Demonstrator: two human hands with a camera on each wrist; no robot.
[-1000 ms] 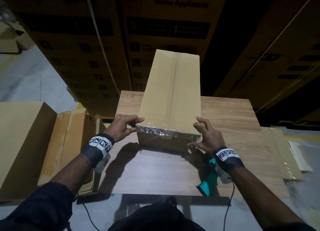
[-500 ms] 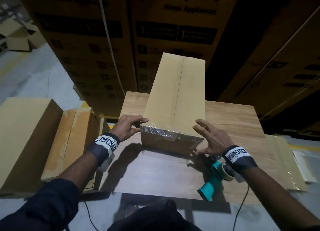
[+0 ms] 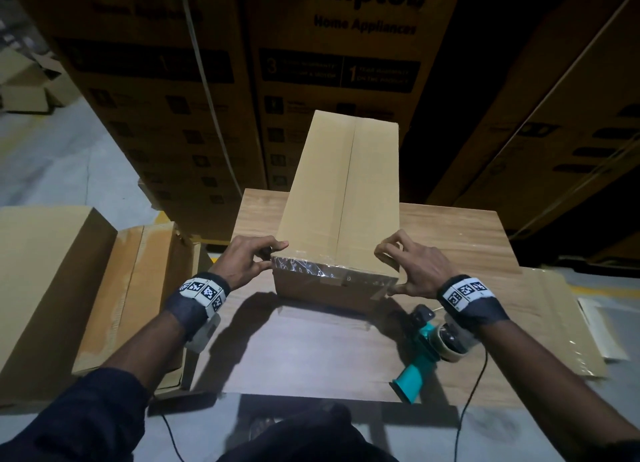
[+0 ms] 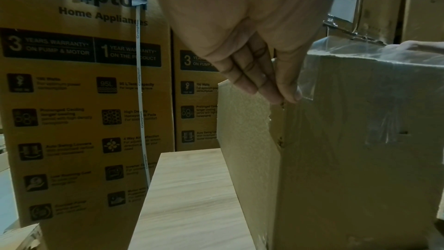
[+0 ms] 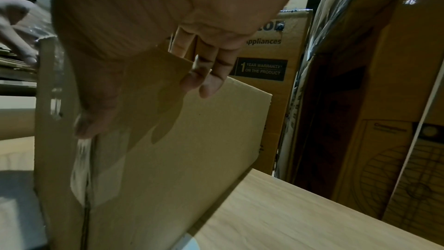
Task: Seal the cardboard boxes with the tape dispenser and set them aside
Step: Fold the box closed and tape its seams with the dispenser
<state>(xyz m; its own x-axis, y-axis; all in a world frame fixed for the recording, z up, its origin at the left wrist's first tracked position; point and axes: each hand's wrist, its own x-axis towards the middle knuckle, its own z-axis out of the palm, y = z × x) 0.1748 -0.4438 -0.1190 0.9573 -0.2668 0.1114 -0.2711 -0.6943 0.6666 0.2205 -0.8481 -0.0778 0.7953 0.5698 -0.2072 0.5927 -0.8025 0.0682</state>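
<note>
Dispenser point(image 3: 424, 350) half hidden under right wrist

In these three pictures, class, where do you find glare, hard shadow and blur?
Head view: glare on the tape at the box edge, hard arm shadows on the table. Left wrist view: sheen on the tape. Right wrist view: palm blurred.

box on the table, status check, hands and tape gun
Left hand and right hand press tape at the near corners of the cardboard box. Tape dispenser lying idle on the table, near right wrist. Nothing in the way.
</note>
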